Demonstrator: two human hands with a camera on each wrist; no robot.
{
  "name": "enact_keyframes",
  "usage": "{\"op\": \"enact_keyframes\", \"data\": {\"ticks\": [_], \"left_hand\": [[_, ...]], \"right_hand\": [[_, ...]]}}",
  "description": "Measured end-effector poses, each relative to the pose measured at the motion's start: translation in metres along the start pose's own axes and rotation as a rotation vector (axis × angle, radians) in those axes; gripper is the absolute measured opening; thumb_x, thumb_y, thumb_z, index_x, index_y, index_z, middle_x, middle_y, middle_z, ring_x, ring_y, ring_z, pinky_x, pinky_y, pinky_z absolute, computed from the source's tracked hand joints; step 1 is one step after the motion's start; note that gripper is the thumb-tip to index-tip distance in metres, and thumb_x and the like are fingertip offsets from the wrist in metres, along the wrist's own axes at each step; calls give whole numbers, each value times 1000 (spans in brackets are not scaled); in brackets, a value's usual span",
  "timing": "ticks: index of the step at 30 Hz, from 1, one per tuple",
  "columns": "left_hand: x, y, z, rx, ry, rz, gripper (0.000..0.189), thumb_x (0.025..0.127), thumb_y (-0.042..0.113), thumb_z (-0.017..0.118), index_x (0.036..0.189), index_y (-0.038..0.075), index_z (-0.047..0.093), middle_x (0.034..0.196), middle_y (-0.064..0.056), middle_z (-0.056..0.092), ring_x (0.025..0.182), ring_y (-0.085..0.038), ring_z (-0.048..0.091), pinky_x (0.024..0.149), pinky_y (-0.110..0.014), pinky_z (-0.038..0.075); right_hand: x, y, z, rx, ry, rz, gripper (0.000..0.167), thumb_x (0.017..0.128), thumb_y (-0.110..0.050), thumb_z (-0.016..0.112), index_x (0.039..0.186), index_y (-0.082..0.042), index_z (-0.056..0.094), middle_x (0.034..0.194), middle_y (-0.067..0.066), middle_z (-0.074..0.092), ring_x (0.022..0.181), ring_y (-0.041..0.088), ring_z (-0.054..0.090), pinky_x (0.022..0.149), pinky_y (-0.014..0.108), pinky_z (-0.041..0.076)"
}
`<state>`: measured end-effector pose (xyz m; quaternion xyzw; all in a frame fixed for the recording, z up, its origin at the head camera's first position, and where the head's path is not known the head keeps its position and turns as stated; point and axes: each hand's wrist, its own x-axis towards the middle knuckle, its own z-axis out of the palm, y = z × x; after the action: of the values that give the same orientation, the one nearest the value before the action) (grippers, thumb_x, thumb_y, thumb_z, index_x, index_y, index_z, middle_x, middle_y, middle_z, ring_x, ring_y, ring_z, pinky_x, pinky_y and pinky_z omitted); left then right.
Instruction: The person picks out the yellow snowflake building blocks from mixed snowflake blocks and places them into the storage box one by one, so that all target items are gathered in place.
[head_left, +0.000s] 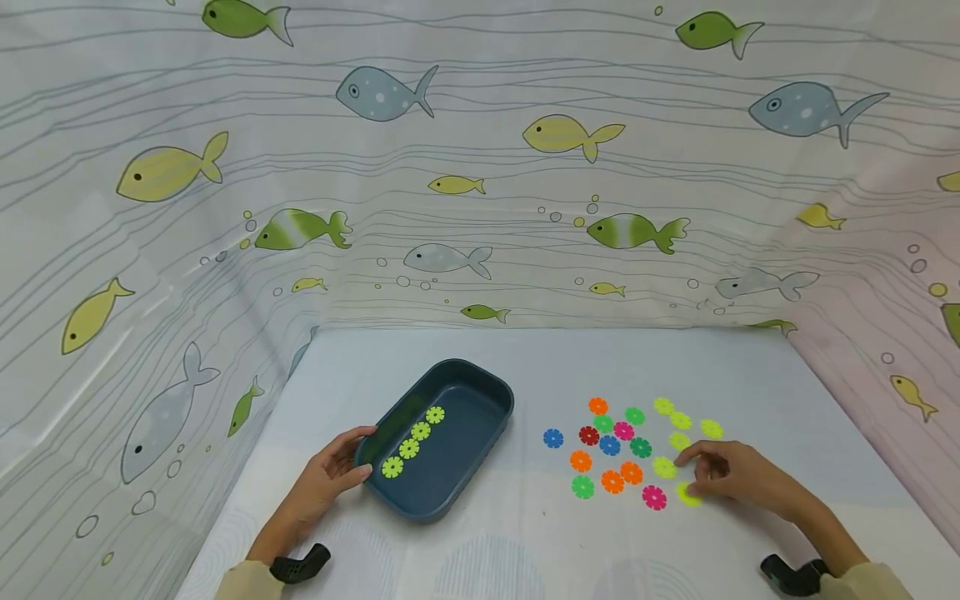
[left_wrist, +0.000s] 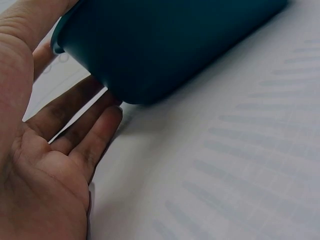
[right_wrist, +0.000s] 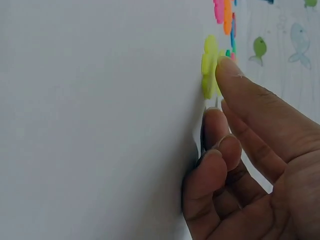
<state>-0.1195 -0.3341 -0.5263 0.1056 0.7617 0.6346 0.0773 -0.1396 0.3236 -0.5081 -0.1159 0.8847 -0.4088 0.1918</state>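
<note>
A dark blue-green tray point(head_left: 480, 454) stands angled on the table, with several yellow-green plastic snowflake discs point(head_left: 408, 448) in a row inside it. My left hand point(head_left: 322, 482) grips the tray's near-left end, thumb and index at the rim; in the left wrist view other fingers point(left_wrist: 102, 132) lie by its lower outside corner. Right of the tray, my right hand point(head_left: 738, 479) hovers low over loose yellow-green discs, thumb and index apart. In the right wrist view its thumb point(right_wrist: 265, 105) overlaps a yellow-green disc point(right_wrist: 208, 65); whether they touch I cannot tell.
Loose discs in orange point(head_left: 632, 473), blue point(head_left: 553, 438), green point(head_left: 582, 487), pink point(head_left: 654, 497) and dark red point(head_left: 588, 436) lie between the tray and my right hand. More yellow-green discs point(head_left: 680, 420) lie beyond that hand. A fish-print curtain point(head_left: 517, 275) encloses the table point(head_left: 525, 358).
</note>
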Motion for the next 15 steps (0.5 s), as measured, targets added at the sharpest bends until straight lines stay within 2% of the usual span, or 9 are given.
{"op": "enact_keyframes", "data": {"ticks": [6, 11, 15], "left_hand": [[0, 1, 0, -5, 4, -1, 60, 100, 6, 66, 155, 6, 41, 155, -9, 43, 132, 1, 48, 102, -13, 42], [0, 0, 0, -20, 0, -2, 60, 101, 6, 65, 155, 6, 41, 155, -7, 43, 133, 2, 47, 103, -13, 41], [0, 0, 0, -22, -9, 3, 60, 101, 5, 65, 156, 6, 40, 157, -11, 41, 134, 3, 45, 104, -13, 40]], "right_hand": [[-8, 3, 0, -1, -22, -42, 34, 83, -25, 87, 106, -7, 70, 80, 3, 58, 63, 13, 53, 54, 25, 44], [-9, 2, 0, 0, -43, -24, 33, 82, -27, 88, 103, -7, 70, 80, 3, 58, 61, 13, 54, 55, 25, 48], [-9, 0, 0, -15, -42, -19, 34, 81, -26, 89, 100, -6, 70, 80, 5, 57, 65, 13, 54, 57, 24, 48]]}}
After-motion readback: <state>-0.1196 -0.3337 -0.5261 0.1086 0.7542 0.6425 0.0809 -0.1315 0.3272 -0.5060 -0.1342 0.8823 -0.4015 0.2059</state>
